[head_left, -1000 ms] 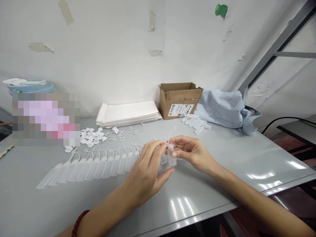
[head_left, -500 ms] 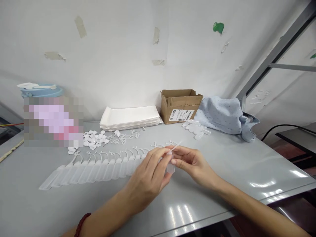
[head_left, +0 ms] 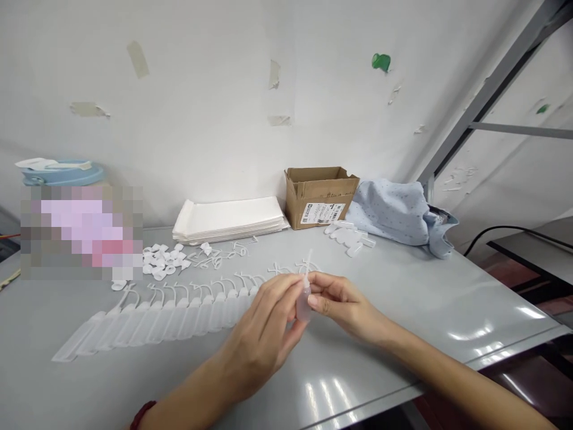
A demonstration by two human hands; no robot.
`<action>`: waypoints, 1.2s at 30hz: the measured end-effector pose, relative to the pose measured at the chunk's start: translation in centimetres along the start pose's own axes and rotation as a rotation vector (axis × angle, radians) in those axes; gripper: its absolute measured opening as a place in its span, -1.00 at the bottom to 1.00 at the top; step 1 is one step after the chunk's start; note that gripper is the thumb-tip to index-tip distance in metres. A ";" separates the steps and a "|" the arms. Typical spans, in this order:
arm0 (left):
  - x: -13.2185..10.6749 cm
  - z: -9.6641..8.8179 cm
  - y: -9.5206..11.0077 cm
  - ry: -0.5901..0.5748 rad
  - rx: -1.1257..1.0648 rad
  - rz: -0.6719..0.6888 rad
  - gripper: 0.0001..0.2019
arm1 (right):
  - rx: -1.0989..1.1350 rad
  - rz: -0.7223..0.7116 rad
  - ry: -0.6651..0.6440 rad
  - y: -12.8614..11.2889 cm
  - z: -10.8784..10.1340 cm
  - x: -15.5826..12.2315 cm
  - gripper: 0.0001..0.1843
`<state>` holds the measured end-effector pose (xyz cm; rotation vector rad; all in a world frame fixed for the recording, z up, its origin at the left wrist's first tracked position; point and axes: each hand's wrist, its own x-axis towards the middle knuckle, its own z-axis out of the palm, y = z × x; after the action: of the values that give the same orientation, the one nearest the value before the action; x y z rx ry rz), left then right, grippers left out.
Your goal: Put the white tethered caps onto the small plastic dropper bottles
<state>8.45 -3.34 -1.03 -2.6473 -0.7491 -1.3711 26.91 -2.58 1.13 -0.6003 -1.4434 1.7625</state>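
- Grey worktop [head_left: 403, 292], bearing:
- Row of translucent bottles [head_left: 152, 321]
- White caps [head_left: 163, 261]
- Thin curved strips [head_left: 215, 257]
- Flat white stack [head_left: 230, 218]
- Open cardboard box [head_left: 317, 202]
- Blue cloth [head_left: 389, 212]
- Clear pieces [head_left: 347, 235]

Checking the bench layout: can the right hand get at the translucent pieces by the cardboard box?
Probably yes: no object shows between the right hand and those translucent pieces, though it is holding the small bottle.

the bottle [head_left: 303, 306] between my fingers [head_left: 324, 306] is translucent white; my bracelet [head_left: 143, 413], dark red. glossy grey table [head_left: 380, 370], brown box [head_left: 298, 203] with black-printed white label [head_left: 322, 213], pale blue cloth [head_left: 389, 209] speckled darker, white wall [head_left: 201, 125] with a green patch [head_left: 381, 61].
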 end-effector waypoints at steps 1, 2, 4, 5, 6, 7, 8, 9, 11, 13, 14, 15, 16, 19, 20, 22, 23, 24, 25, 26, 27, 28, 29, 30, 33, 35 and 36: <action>0.0 -0.1 0.0 -0.004 -0.025 -0.043 -0.51 | 0.036 0.002 -0.026 0.1 -0.1 0.0 -0.77; 0.1 -0.1 0.0 -0.009 -0.050 -0.080 -0.51 | 0.073 0.011 -0.050 0.1 -0.1 0.1 -0.77; 0.2 -0.3 0.1 -0.024 -0.100 -0.108 -0.52 | 0.137 0.042 -0.096 0.1 -0.2 0.1 -0.76; 0.3 -0.3 0.1 -0.029 -0.122 -0.104 -0.52 | 0.167 0.062 -0.118 0.0 -0.2 0.1 -0.75; 0.3 -0.4 0.2 -0.030 -0.139 -0.094 -0.52 | 0.190 0.083 -0.140 0.0 -0.2 0.1 -0.75; 0.4 -0.4 0.2 -0.029 -0.150 -0.084 -0.53 | 0.205 0.099 -0.157 -0.1 -0.2 0.1 -0.75; 0.4 -0.5 0.2 -0.027 -0.153 -0.073 -0.53 | 0.202 0.109 -0.169 -0.1 -0.2 0.1 -0.75; 0.4 -0.5 0.2 -0.022 -0.145 -0.063 -0.54 | 0.179 0.116 -0.172 -0.2 -0.1 0.0 -0.75; 0.4 -0.6 0.2 -0.015 -0.081 -0.020 -0.55 | 0.082 0.106 -0.130 -0.2 0.0 0.0 -0.76; 0.4 -0.5 0.0 -0.020 0.029 0.061 -0.56 | -0.062 0.047 -0.015 0.0 0.2 0.0 -0.75; 0.3 -0.4 -0.1 -0.029 0.084 0.104 -0.56 | -0.132 0.007 0.049 0.1 0.3 0.0 -0.72; 0.3 -0.4 -0.1 -0.043 0.131 0.142 -0.56 | -0.192 -0.032 0.105 0.2 0.4 0.0 -0.69; 0.3 -0.3 -0.2 -0.059 0.163 0.170 -0.55 | -0.235 -0.064 0.145 0.3 0.5 0.0 -0.68; 0.5 -0.2 -0.2 -0.078 0.172 0.163 -0.55 | -0.246 -0.066 0.170 0.4 0.6 0.0 -0.71; 0.6 -0.2 -0.1 -0.075 0.159 0.143 -0.56 | -0.224 -0.051 0.161 0.3 0.6 -0.1 -0.73; 0.8 -0.3 0.0 -0.061 0.133 0.109 -0.58 | -0.176 -0.016 0.137 0.0 0.5 -0.2 -0.73; 0.9 -0.3 0.1 -0.058 0.128 0.102 -0.58 | -0.155 0.002 0.122 -0.2 0.4 -0.3 -0.73; 1.0 -0.4 0.1 -0.056 0.126 0.104 -0.58 | -0.137 0.018 0.108 -0.3 0.2 -0.3 -0.72; 1.0 -0.5 0.1 -0.057 0.125 0.110 -0.57 | -0.123 0.031 0.096 -0.5 0.1 -0.4 -0.72; 1.0 -0.5 0.1 -0.057 0.121 0.116 -0.57 | -0.109 0.045 0.088 -0.6 0.0 -0.4 -0.71; 1.0 -0.5 0.1 -0.058 0.115 0.118 -0.57 | -0.096 0.055 0.083 -0.6 -0.1 -0.4 -0.71; 1.0 -0.5 0.0 -0.061 0.107 0.114 -0.57 | -0.084 0.065 0.082 -0.7 -0.2 -0.4 -0.71; 0.9 -0.5 0.0 -0.060 0.097 0.110 -0.58 | -0.076 0.073 0.082 -0.7 -0.2 -0.4 -0.71; 0.9 -0.5 -0.1 -0.056 0.091 0.107 -0.58 | -0.074 0.080 0.081 -0.7 -0.2 -0.3 -0.72; 0.8 -0.3 -0.2 -0.032 0.093 0.096 -0.61 | -0.145 0.059 0.115 -0.6 -0.1 -0.2 -0.75; 0.7 -0.2 -0.2 -0.018 0.109 0.079 -0.61 | -0.250 0.002 0.208 -0.6 -0.1 -0.3 -0.78; 0.7 -0.1 -0.2 -0.013 0.119 0.068 -0.60 | -0.301 -0.029 0.269 -0.6 -0.1 -0.3 -0.80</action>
<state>8.60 -2.92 -0.43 -2.5683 -0.7120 -1.2530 27.35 -2.70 1.69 -0.9301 -1.5249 1.3892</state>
